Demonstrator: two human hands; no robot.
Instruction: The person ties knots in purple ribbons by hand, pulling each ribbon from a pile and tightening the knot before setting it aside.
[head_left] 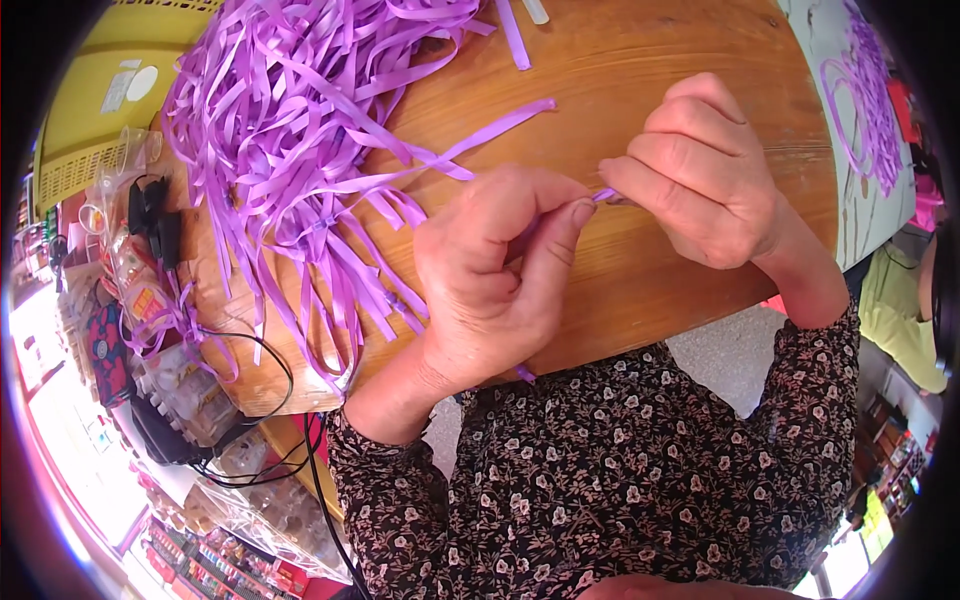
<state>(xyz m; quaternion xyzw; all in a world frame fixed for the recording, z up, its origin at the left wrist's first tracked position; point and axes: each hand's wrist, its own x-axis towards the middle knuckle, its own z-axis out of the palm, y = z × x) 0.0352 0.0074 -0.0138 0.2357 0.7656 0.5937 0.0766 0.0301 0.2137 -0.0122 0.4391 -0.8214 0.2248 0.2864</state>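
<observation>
Above the near part of the wooden table, both of my hands grip one narrow purple ribbon. My left hand is closed, its thumb and forefinger pinching the ribbon. Just to the right, my right hand is curled shut on the same ribbon, which shows only as a short bit between the fingertips. A purple tip pokes out below my left hand at the table's edge; whether it belongs to this ribbon I cannot tell. A large tangled heap of purple ribbons lies beyond my left hand, some strands reaching close to it.
A yellow-green plastic basket stands at the far left. Clear plastic bags, a black-handled tool and black cables crowd the left edge. More purple ribbons lie on a pale surface at right, near someone in yellow.
</observation>
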